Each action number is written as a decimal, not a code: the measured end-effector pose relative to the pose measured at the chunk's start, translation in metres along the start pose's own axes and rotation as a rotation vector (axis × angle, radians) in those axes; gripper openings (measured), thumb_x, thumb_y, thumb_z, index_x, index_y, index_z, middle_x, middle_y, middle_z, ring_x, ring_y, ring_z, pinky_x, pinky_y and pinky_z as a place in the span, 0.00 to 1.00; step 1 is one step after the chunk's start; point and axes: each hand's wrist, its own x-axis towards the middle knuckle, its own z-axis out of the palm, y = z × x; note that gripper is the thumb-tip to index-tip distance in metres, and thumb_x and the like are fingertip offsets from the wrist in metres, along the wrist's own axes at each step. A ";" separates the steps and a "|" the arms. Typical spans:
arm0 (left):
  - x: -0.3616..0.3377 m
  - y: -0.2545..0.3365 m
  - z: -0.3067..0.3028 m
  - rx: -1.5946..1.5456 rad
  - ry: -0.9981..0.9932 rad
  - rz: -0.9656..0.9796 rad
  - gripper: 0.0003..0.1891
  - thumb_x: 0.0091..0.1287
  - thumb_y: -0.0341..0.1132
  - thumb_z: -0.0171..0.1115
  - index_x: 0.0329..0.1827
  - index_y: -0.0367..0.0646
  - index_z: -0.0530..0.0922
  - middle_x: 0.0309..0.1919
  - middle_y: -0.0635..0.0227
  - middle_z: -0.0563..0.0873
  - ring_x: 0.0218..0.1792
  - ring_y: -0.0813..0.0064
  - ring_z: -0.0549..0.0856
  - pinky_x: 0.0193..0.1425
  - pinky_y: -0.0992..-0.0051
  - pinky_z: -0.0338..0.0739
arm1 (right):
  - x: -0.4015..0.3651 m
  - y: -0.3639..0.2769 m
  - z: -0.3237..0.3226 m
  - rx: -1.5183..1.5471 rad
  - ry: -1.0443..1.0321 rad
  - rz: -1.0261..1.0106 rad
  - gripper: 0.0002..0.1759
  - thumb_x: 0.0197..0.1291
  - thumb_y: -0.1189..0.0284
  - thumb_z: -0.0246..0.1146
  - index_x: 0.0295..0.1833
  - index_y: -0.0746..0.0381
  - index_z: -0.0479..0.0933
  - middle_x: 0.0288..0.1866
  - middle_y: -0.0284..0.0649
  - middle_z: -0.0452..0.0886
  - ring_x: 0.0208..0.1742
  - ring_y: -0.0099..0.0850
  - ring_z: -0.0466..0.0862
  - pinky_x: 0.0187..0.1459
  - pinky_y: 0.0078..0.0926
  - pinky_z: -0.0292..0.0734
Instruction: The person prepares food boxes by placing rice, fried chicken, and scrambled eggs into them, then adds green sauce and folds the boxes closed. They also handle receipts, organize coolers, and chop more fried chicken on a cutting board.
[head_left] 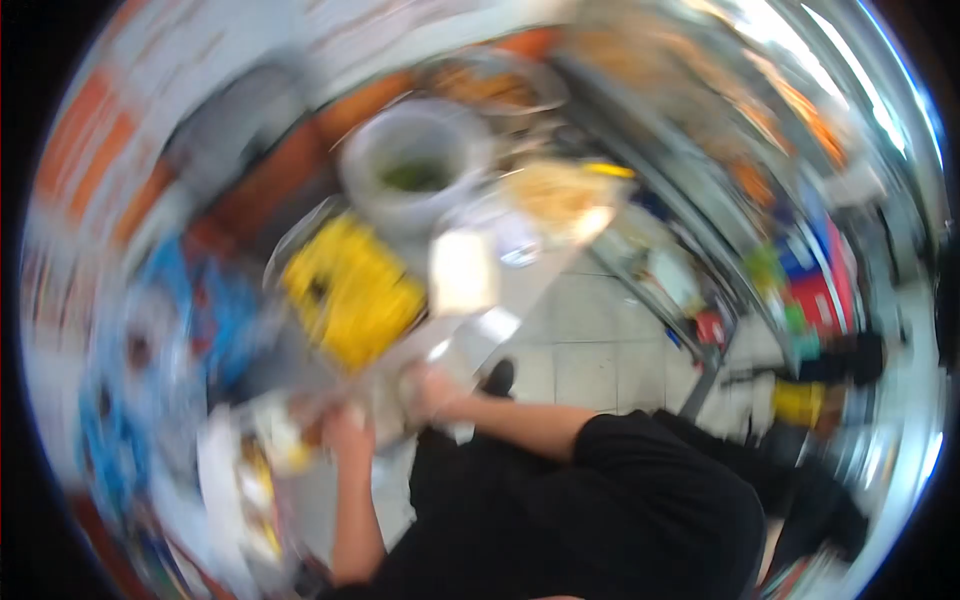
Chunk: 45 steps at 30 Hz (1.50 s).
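Observation:
Motion blur smears both of my hands. My left hand (348, 432) is at the near edge of the counter, beside a white container with yellow and brown contents (262, 480). To its right, my right hand (435, 392) is low at the same edge, below a white block-like container (464, 272). A pale greyish patch lies between the hands, too blurred to identify. Neither hand's fingers show clearly, so whether they hold anything cannot be made out. Just beyond them lies a bright yellow bag or cloth (355, 290) in a tray-like holder.
A large white bucket with green contents (415, 160) stands farther back. Beside it is a tray of pale yellow food (565, 195); a metal bowl (490, 85) sits behind. Blue plastic bags (185, 330) lie at left. Metal shelving (690, 170) runs along the right above a tiled floor (585, 375).

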 end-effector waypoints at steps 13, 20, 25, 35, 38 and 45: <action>-0.020 0.015 -0.002 0.142 0.371 0.176 0.25 0.58 0.28 0.62 0.60 0.34 0.68 0.60 0.42 0.67 0.61 0.43 0.67 0.64 0.48 0.63 | 0.008 -0.002 0.002 0.088 0.175 0.063 0.30 0.47 0.67 0.70 0.59 0.62 0.78 0.54 0.54 0.82 0.58 0.49 0.80 0.61 0.43 0.74; -0.027 0.080 -0.032 -0.454 0.297 0.672 0.11 0.58 0.20 0.57 0.43 0.36 0.73 0.42 0.51 0.76 0.45 0.50 0.75 0.50 0.56 0.69 | -0.069 0.038 -0.073 0.160 0.577 -0.372 0.16 0.59 0.69 0.62 0.52 0.62 0.79 0.44 0.55 0.82 0.48 0.51 0.82 0.52 0.46 0.77; -0.001 0.224 -0.026 -0.459 0.236 1.005 0.10 0.66 0.20 0.55 0.49 0.36 0.74 0.36 0.57 0.83 0.39 0.54 0.81 0.48 0.60 0.76 | -0.177 0.137 -0.150 0.287 0.704 0.057 0.16 0.66 0.63 0.58 0.52 0.62 0.80 0.48 0.53 0.83 0.50 0.48 0.83 0.54 0.44 0.77; 0.038 0.551 0.023 -0.715 -0.001 1.230 0.19 0.67 0.18 0.49 0.62 0.33 0.69 0.57 0.48 0.79 0.60 0.54 0.81 0.60 0.60 0.80 | -0.327 0.365 -0.236 0.125 0.034 0.691 0.28 0.65 0.55 0.56 0.64 0.60 0.76 0.62 0.52 0.79 0.65 0.49 0.77 0.65 0.44 0.72; 0.065 0.608 0.033 -0.511 0.125 1.414 0.23 0.63 0.17 0.53 0.63 0.33 0.69 0.69 0.45 0.69 0.64 0.56 0.78 0.53 0.69 0.85 | -0.338 0.420 -0.250 0.173 0.077 0.710 0.29 0.63 0.55 0.58 0.65 0.59 0.76 0.64 0.51 0.78 0.67 0.48 0.76 0.66 0.44 0.71; 0.175 0.704 0.041 -0.689 0.131 1.150 0.27 0.61 0.17 0.53 0.66 0.36 0.65 0.72 0.46 0.62 0.62 0.50 0.75 0.59 0.63 0.77 | -0.284 0.556 -0.239 0.884 0.391 0.901 0.22 0.64 0.59 0.62 0.59 0.58 0.79 0.50 0.42 0.85 0.51 0.40 0.86 0.48 0.40 0.81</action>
